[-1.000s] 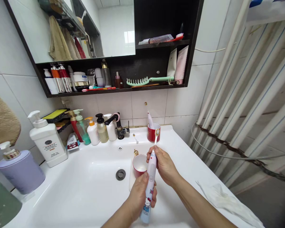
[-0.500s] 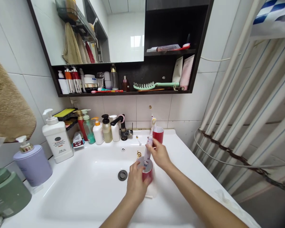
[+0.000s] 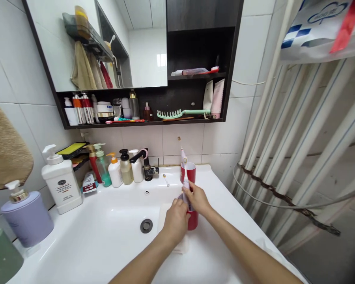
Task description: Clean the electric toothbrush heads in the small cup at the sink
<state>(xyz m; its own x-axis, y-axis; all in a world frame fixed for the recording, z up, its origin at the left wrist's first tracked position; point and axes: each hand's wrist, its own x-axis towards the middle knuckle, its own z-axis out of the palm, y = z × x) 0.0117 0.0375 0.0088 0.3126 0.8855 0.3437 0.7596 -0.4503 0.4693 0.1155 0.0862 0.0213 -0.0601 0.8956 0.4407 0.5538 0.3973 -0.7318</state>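
My left hand [image 3: 175, 219] is wrapped round a red cup [image 3: 193, 221] that stands on the right part of the white basin [image 3: 106, 232]. A pink-and-white electric toothbrush [image 3: 185, 177] stands upright in that cup, bristles up. My right hand [image 3: 197, 198] pinches its handle just above the cup's rim. A second red cup [image 3: 190, 172] stands right behind, near the wall, with another brush in it.
A black tap [image 3: 144, 161] and several pump bottles [image 3: 115, 169] line the back of the basin. A big white pump bottle [image 3: 60, 181] and a lilac one [image 3: 25, 217] stand at left. A dark shelf [image 3: 142, 112] with a green comb hangs above. White pipes [image 3: 284, 130] run at right.
The toothbrush went from being held in both hands above the basin down into the near red cup. My left hand moved from the handle onto the cup.
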